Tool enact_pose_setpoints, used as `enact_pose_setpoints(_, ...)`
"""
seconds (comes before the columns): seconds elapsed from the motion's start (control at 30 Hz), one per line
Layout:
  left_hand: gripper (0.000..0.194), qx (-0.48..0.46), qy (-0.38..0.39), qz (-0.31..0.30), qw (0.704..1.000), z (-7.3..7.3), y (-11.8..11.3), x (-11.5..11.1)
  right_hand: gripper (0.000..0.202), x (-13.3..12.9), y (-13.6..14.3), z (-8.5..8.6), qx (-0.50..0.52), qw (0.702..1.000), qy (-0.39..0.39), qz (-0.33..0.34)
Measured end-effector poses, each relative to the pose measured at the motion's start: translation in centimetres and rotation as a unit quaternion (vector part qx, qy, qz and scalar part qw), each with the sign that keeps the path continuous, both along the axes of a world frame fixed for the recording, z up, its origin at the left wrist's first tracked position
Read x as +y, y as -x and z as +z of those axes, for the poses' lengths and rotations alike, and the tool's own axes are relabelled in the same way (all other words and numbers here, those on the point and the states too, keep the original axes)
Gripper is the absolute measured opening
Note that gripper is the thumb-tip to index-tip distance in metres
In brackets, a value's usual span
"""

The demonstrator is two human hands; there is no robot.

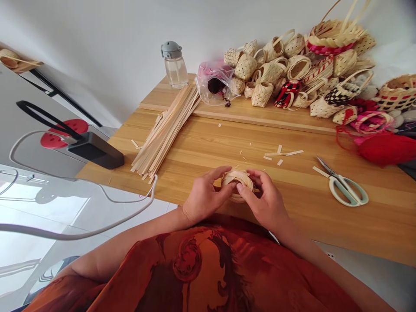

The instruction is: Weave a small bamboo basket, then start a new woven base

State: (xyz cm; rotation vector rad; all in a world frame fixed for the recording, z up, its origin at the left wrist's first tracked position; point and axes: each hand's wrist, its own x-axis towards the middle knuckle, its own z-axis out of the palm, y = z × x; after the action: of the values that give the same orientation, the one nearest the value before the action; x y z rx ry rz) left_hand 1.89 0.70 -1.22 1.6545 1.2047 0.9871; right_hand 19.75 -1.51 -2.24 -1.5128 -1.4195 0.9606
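A small round piece woven from pale wooden strips [238, 178] is held between both hands near the table's front edge. My left hand [208, 193] grips its left side, with the thumb pressed at the near rim. On the right side, my right hand [264, 197] has its fingers curled round the far edge and its thumb beside the left thumb. The thumbs and palms hide part of the woven piece. Thin strip ends stick out from its far side.
On the wooden table [211, 143] lie a bundle of flat strips [167, 130], scissors [347, 186] and cut scraps [282, 154]. Many small woven baskets [268, 71], a plastic bag [214, 82], red yarn [386, 148] and a bottle [175, 67] stand behind. A power bank [95, 149] with a cable is left.
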Motion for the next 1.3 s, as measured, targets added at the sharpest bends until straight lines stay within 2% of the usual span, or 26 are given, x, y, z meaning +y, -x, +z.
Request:
enact_pose_setpoints(0.1,0.037,0.013,-0.035,0.025,0.999,0.1,0.1,0.2,0.057,-0.1,0.1,0.2,-0.036,0.999,-0.001,-0.011)
enact_pose_setpoints(0.3,0.036,0.057,-0.039,-0.038,0.997,0.4,0.7,0.1,0.049,-0.3,0.3,0.2,-0.093,0.995,-0.033,0.019)
enact_pose_setpoints(0.47,0.034,0.094,-0.08,-0.034,0.992,0.2,0.8,-0.1,0.052,-0.6,0.4,0.0,-0.116,0.991,-0.052,0.035)
enact_pose_setpoints(0.73,0.033,0.067,-0.083,-0.015,0.994,-0.7,0.6,-0.3,0.051,-1.0,0.7,0.0,-0.112,0.99,-0.076,0.033)
enact_pose_setpoints(0.9,0.035,0.012,-0.034,-0.007,0.999,-1.4,0.3,0.3,0.049,-0.7,0.5,-0.4,-0.106,0.99,-0.094,0.016)
enact_pose_setpoints(1.03,0.045,-0.083,0.088,-0.058,0.991,-1.1,0.4,0.6,0.047,-0.5,0.1,-0.6,-0.065,0.995,-0.074,0.012)
enact_pose_setpoints(1.1,0.05,-0.116,0.131,-0.065,0.983,-0.8,0.6,0.6,0.047,-0.5,0.0,-0.5,-0.041,0.997,-0.055,0.018)
enact_pose_setpoints(1.17,0.051,-0.118,0.137,-0.053,0.982,-0.5,0.7,0.5,0.047,-0.5,-0.1,-0.2,-0.028,0.999,-0.042,0.02)
enact_pose_setpoints(1.3,0.044,-0.085,0.101,-0.039,0.991,-0.3,0.6,0.5,0.045,-0.5,0.1,0.0,-0.026,0.999,-0.03,0.028)
